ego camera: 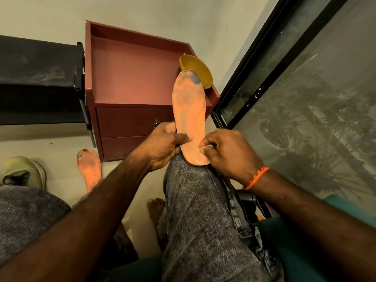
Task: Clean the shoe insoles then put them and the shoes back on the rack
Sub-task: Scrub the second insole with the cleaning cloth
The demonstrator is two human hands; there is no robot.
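The raised knee (195, 180), in grey mottled jeans, is the landmark here. On top of it rests the heel end of an orange insole (190, 119), which stands up and away from the knee with its grey-stained toe end farthest off. The left hand (162, 145) grips the insole's left edge just above the knee, thumb laid flat across the orange face and the other fingers curled behind. The right hand (227, 151), with an orange thread bracelet (257, 178) on its wrist, has its fingers curled in against the heel's right edge, pinching a small pale wad (205, 148) against the insole; what the wad is made of cannot be told.

Left of the knee, on the pale floor, lies a second orange insole (89, 169), also dirtied at the toe, and farther left sits an olive shoe (24, 171). Beyond the knee stands a reddish-brown drawer cabinet (132, 78), and a yellow bowl (196, 70) tilts at its back right corner, just behind the held insole's toe.
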